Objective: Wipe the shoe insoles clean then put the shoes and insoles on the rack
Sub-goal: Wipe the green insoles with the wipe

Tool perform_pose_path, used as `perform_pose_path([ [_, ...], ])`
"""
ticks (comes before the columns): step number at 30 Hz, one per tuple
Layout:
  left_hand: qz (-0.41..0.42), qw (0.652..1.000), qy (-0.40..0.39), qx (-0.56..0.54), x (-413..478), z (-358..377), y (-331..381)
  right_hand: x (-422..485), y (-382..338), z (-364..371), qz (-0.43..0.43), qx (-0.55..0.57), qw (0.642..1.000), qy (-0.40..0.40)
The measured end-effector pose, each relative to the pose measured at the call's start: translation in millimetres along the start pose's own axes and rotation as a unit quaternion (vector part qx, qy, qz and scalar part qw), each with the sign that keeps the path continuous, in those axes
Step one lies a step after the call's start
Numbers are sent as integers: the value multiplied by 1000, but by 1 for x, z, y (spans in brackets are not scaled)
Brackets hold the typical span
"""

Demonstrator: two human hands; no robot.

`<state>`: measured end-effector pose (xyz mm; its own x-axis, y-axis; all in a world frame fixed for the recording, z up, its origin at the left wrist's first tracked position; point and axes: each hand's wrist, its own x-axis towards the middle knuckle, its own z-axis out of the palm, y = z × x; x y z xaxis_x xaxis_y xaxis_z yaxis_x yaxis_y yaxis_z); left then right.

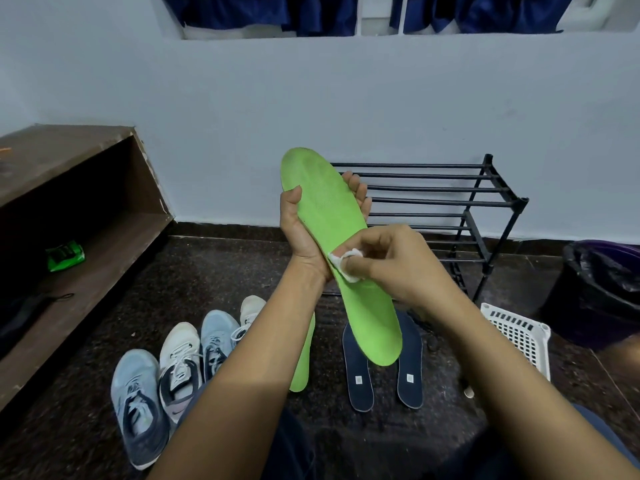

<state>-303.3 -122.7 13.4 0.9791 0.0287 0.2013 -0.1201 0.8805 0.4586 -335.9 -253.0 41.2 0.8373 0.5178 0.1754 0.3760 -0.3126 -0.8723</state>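
The green insole (pixel 325 202) stood near-upright in the air before the rack (pixel 485 199), toe up and heel down, the left hand (pixel 301 233) curled round its middle, the right hand (pixel 398 261) pinching a white pad (pixel 343 263) against its face.

The held green insole (pixel 332 230) hides the palm of the left hand (pixel 301 237) and the upper ends of two navy insoles (pixel 358 379), whose white labels (pixel 358 379) are too small to read. The left forearm (pixel 249 368) covers most of a second green insole (pixel 303 367) and part of a white sneaker (pixel 252 308). Fingers of the right hand (pixel 401 265) conceal much of the white wipe (pixel 335 259). The frame's right edge cuts off the black bin (pixel 595 292); print on the green packet (pixel 65 255) is illegible.
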Motion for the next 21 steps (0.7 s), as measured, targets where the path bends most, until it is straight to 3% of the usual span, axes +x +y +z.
perform_pose_path([
  [2, -1, 1000, -5, 9, 1, 2, -1, 3, 1, -6, 35, 136, 990, 4],
  [4, -9, 1000, -18, 20, 2, 4, -5, 7, 0, -10, 56, 254, 964, 59],
  [9, -41, 999, -23, 23, 0, 13, -17, 10, -3, 1, 60, 379, 914, 133],
  [11, -49, 998, -22, 13, 0, 14, -20, 11, -1, 6, 42, 320, 935, 150],
  [14, -46, 999, -20, 6, 0, 14, -17, 10, 5, 4, -3, 105, 974, 200],
  [16, -39, 999, -15, -6, 1, 13, -13, 9, 7, 2, -45, -34, 974, 218],
  [21, -33, 999, -14, -9, 3, 8, -7, 11, 12, 4, -71, -165, 961, 209],
])
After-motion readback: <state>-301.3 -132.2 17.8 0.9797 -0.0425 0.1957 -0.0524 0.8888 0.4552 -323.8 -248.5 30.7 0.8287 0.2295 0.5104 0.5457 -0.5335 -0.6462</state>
